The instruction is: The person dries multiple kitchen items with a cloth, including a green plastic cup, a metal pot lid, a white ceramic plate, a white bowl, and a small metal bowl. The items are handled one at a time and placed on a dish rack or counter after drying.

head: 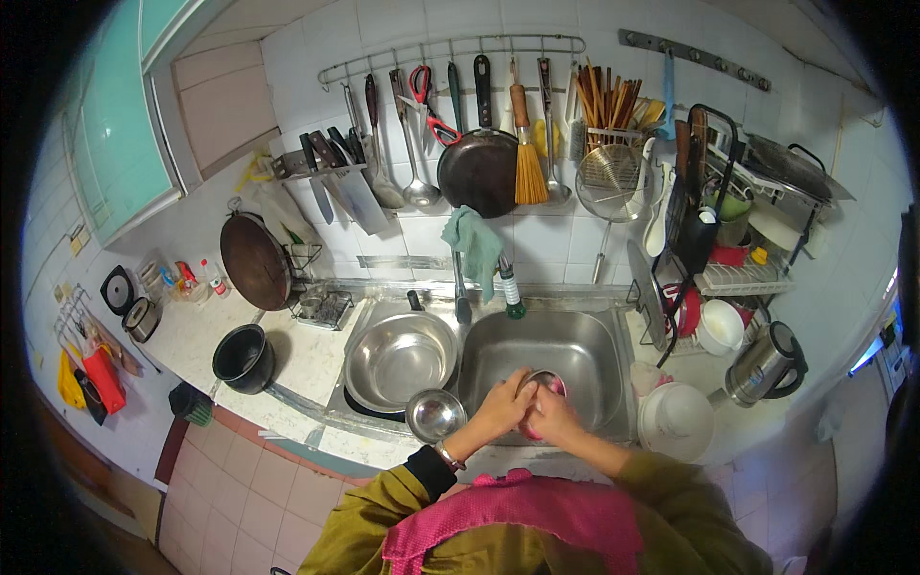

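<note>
Over the near part of the right-hand steel sink basin [582, 345], both my hands meet at a small round metal bowl [533, 375]. My left hand [505, 402] grips its left side. My right hand [555, 418] is closed at its near side, with the fingers partly hidden. Pink patches show inside the rim and under my right hand; whether they are cloth or a reflection I cannot tell. Left of my wrist, another small steel bowl [435, 415] sits at the basin's front edge. Behind it, a wide steel pan [401, 361] rests over the left basin.
A faucet [462, 305] draped with a green cloth [474, 244] rises behind the basins. On the left counter stands a black pot [244, 359]. White bowls [675, 422], an electric kettle [766, 361] and a loaded dish rack [747, 280] crowd the right. Knives [327, 165] hang on the wall.
</note>
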Motion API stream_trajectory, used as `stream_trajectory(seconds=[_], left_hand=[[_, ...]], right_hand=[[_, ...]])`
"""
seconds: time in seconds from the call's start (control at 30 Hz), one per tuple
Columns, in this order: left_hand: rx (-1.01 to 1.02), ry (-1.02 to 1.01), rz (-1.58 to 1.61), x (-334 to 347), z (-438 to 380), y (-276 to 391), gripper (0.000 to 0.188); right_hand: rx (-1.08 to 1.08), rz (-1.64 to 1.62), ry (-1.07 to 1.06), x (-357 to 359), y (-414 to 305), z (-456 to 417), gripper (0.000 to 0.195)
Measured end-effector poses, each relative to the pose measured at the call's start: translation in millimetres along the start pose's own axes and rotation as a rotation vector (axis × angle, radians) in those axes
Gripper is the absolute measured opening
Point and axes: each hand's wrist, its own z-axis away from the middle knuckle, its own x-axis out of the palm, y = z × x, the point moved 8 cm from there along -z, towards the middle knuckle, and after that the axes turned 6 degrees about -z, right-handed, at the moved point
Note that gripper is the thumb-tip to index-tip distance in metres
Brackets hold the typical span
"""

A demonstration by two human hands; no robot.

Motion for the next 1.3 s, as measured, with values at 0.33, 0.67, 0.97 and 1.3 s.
stream_trajectory(seconds=[0.33,0.67,0.97,1.3], left_hand=[[0.059,-0.058,0.146,7,6,-14,0.033],[0.306,0.142,-0.767,-41,11,54,0.048],[0.455,0.211,-0.400,-53,14,109,0.043],[0.056,0.360,0.132,-65,8,51,0.038]], right_hand=[[0.840,-0.883,-0.508,2,-8,43,0.028],[0.057,-0.547,0.080,-124,-50,14,0.036],[0.035,-0.280,0.171,-85,-8,7,0.050],[0.411,-1.144,0.511,-21,17,24,0.027]])
